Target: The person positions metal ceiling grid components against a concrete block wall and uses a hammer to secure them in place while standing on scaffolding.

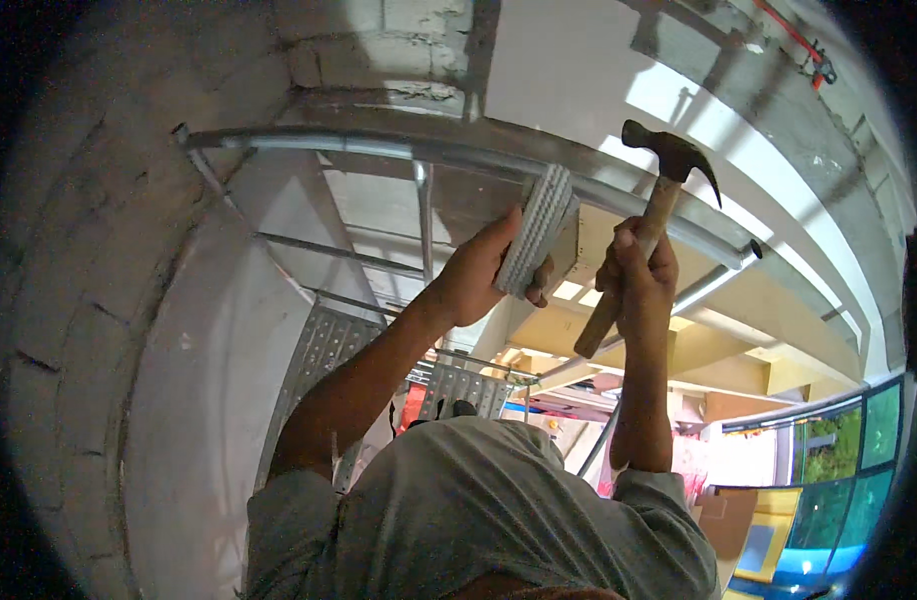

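Observation:
My right hand is closed around the wooden handle of a claw hammer. The dark metal head is up, with its claw curving to the right. My left hand grips a short, light grey piece with a ridged, textured face. Its thumb lies at the left edge, and fingertips show at the lower right edge. The piece is tilted, its upper end overlapping a scaffold tube in the picture. Whether they touch, I cannot tell. Hammer and ridged piece are apart.
Scaffold rails surround me, with perforated metal planks below. A block wall rises at the left, and a white panel is ahead. Wooden beams are below right, near large windows. A red strap or pipe shows at the upper right.

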{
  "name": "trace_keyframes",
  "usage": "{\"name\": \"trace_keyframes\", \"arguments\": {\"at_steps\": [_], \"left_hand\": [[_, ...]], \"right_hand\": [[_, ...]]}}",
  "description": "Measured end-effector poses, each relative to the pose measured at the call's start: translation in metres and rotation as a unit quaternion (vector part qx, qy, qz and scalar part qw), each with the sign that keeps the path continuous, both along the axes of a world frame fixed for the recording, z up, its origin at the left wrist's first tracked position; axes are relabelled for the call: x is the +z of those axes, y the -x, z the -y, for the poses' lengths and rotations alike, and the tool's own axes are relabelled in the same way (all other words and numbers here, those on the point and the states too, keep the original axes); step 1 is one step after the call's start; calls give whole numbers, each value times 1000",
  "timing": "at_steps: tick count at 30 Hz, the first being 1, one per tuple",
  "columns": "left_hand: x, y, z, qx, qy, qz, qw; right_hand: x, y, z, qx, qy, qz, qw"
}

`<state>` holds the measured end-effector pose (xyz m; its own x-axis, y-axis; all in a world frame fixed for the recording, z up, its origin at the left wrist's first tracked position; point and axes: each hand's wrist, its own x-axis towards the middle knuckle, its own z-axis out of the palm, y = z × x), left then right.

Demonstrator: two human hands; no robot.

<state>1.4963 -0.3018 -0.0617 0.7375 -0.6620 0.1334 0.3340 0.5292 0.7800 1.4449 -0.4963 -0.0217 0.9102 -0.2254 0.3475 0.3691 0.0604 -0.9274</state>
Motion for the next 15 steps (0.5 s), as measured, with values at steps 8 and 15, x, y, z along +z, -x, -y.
{"name": "trace_keyframes", "arguments": {"at_steps": [8,15], "left_hand": [[14,46,-56,90,58,53,993],[19,78,-99,401,-203,223,865]], "right_hand": [[-2,6,-59,136,-77,-12,988],[14,21,-131,192,-71,1,979]]}}
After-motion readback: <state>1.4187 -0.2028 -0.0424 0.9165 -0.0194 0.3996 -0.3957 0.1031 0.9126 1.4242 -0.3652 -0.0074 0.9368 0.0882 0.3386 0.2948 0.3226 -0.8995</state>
